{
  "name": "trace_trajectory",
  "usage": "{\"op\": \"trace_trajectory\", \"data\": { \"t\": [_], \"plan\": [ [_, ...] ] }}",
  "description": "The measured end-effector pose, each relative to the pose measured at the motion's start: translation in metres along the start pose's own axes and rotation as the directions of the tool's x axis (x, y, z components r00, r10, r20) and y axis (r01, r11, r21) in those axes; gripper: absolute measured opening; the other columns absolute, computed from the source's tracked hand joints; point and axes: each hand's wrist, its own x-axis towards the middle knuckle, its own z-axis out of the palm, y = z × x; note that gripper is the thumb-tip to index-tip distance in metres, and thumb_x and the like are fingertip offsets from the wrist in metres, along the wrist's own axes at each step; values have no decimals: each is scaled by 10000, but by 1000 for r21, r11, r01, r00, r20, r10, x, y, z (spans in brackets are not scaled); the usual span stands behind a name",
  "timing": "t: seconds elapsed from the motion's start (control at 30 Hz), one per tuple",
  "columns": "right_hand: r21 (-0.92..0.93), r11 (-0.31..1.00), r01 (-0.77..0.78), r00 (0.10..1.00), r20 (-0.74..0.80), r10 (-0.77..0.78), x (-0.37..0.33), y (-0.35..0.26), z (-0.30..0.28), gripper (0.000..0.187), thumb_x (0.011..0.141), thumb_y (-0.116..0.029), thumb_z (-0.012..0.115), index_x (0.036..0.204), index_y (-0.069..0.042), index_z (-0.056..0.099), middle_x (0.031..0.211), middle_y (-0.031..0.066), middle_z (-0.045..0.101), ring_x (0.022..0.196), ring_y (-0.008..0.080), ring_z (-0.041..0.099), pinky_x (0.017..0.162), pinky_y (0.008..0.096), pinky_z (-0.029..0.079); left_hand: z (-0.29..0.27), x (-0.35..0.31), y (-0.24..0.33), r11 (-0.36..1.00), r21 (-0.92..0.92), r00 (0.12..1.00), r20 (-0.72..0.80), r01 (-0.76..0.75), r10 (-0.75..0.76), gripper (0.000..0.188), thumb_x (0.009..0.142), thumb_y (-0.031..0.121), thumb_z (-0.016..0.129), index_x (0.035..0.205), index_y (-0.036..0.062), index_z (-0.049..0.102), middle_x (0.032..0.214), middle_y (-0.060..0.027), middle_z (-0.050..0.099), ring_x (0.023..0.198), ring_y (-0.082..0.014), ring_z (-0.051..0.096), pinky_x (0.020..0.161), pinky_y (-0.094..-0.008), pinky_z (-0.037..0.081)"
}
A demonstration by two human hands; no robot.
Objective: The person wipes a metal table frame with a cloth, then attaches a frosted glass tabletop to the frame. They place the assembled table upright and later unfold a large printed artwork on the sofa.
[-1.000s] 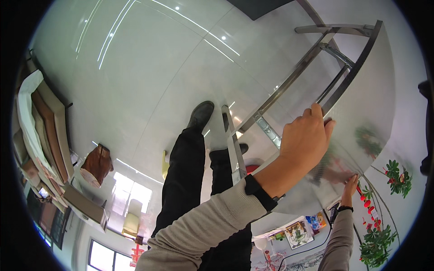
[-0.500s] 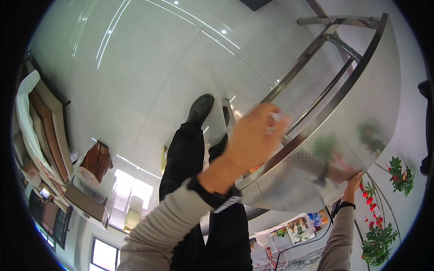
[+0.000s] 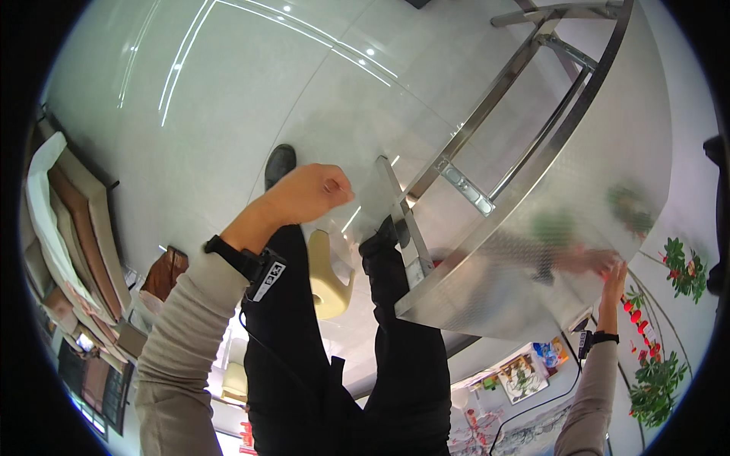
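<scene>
A folding table [image 3: 487, 292] with a shiny, dimpled metal top is tipped on its side along my right. Its steel leg frame [image 3: 498, 99] points away from the top toward the floor at the left. My right hand [image 3: 613, 280] grips the far right edge of the tabletop, its fingers partly hidden. My left hand [image 3: 315, 190] hangs in the air over the floor, left of the table and apart from it. Its fingers are curled in, and nothing shows in them. Both wrists wear black straps with small devices.
A cream plastic stool [image 3: 329, 296] stands between my legs and the table. A wooden stump seat [image 3: 166, 272] and a couch with cushions [image 3: 84, 216] are at the left. Potted green plants with red ornaments [image 3: 660, 387] line the right side. Grey floor tiles [image 3: 243, 83] lie ahead.
My left hand has left the table's leg frame and moved left, its fingers curling in. My right hand stays on the tabletop edge. My leg has stepped left, and the stool has come into view.
</scene>
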Motion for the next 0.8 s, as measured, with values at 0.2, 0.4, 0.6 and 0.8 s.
{"op": "trace_trajectory", "data": {
  "t": [0.2,0.4,0.6,0.8],
  "plan": [
    [-87,866,492,869,102,-484,-254,-181,-6,400,1069,-218,496,1358,52,552,1374,229,592,1254,319,585,1040,398,463,7,12,4,987,66,984,106,-149,142,300,998,303,660,1126,34,690,989,-98,733,912,-216,690,822,-336,537],
    [579,606,545,438,420,-795,-477,-304,75,250,854,-4,687,1103,-20,674,981,161,720,869,320,725,719,371,584,-8,-4,7,774,-631,998,43,54,-34,322,1042,361,590,1113,72,716,983,-25,701,961,-138,658,868,-300,501],
    [443,894,70,481,770,-420,-469,-303,140,202,873,-44,741,1066,-15,689,968,143,703,849,309,712,748,328,571,-11,5,7,691,-720,996,13,70,-88,321,1042,352,562,1069,61,695,935,-18,675,901,-130,636,852,-289,482],
    [502,854,136,287,805,-519,-442,-269,168,182,928,-63,714,1095,-11,664,957,125,703,807,248,691,721,319,552,2,16,6,712,-701,997,76,48,7,287,981,314,593,1003,51,707,922,-27,668,861,-135,615,823,-298,480]
  ]
}}
